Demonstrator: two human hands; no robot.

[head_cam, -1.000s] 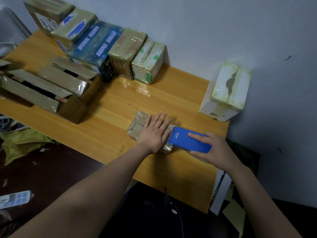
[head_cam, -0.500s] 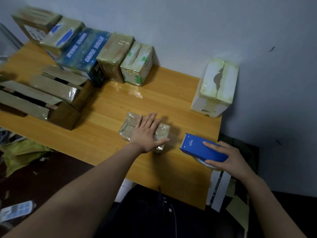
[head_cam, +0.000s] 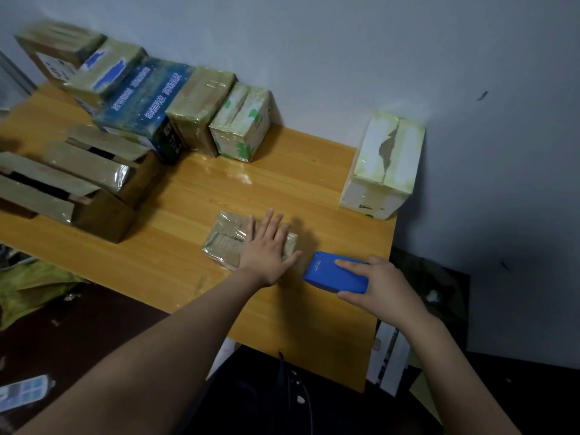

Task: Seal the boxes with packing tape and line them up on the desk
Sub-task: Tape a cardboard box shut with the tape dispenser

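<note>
The left hand (head_cam: 266,246) hides the right half of the small wrapped box (head_cam: 224,240). The right hand (head_cam: 386,287) covers the rear of the blue tape dispenser (head_cam: 332,273). The open cartons (head_cam: 62,183) and the worktop (head_cam: 282,171) run off the left edge. Print on the dark blue box (head_cam: 147,105) is too blurred to read.

Our left hand (head_cam: 270,246) lies flat with fingers spread on a small taped box (head_cam: 224,243) near the front of the desk (head_cam: 282,183). Our right hand (head_cam: 386,287) grips the blue tape dispenser (head_cam: 332,273) just beside that box, not touching it. Five sealed boxes (head_cam: 201,111) stand side by side along the wall at the back left. A white box (head_cam: 383,164) stands alone at the back right corner, and open cardboard boxes (head_cam: 78,183) sit on the left.
</note>
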